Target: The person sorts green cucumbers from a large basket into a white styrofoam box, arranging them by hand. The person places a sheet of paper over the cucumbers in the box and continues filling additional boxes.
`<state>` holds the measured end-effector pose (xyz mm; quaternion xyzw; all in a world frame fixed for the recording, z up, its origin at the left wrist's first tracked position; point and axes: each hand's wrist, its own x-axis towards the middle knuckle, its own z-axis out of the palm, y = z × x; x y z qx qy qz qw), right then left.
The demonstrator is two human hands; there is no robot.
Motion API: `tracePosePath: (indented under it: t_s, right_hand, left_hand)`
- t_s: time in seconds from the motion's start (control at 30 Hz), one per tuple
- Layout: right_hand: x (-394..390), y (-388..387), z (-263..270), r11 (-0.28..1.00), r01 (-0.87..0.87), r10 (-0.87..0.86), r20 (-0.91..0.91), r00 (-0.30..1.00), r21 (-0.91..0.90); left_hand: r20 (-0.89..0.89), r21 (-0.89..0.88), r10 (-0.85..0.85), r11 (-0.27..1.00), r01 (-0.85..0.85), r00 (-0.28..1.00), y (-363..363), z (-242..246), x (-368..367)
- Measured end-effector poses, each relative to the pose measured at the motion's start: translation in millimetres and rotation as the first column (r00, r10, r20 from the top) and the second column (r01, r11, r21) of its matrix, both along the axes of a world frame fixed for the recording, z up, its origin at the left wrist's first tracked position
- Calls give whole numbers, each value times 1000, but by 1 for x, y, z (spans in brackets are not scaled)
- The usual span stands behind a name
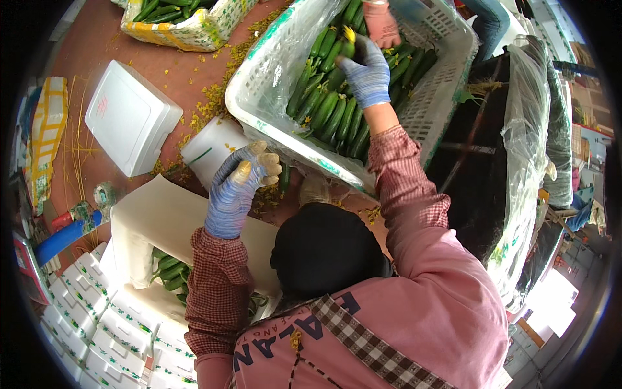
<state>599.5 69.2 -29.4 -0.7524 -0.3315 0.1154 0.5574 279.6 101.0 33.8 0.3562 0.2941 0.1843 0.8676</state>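
My right hand, in a blue-grey knit glove, pinches a cucumber with a yellow blossom at its tip. Below it, many cucumbers lie in rows in a large white plastic crate lined with clear film. My left hand, gloved with tan fingertips, hovers outside the crate's near left side. Its fingers are loosely curled and apart, with nothing visible in them. Under my left forearm is a paper-lined white box, its paper liner folded outward and cucumbers inside.
A co-worker's coral-gloved hand reaches into the crate's far side. A foam lid and yellow blossoms lie on the floor. A taped box of cucumbers stands beyond. Nearby are a blue tape dispenser and stacked white boxes.
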Motion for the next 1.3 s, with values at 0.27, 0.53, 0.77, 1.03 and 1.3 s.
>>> tracePosePath:
  t_s: [0.27,0.53,0.77,1.03,1.3]
  right_hand:
    - [-157,4,96,541,-835,516,744,424,101]
    - [-169,3,82,413,-902,606,700,377,128]
    - [-156,-3,69,513,-829,562,644,519,220]
    - [-4,4,-40,663,-90,171,34,985,-743]
    - [23,-23,-150,157,-230,152,-207,967,-960]
  left_hand:
    - [319,-392,325,901,-188,890,13,-15,-21]
    - [521,-850,667,463,252,533,13,-20,-18]
    - [268,-552,503,779,-297,822,28,11,-22]
    - [468,-369,273,925,-95,840,26,1,-22]
    - [492,-341,159,940,21,856,24,2,-18]
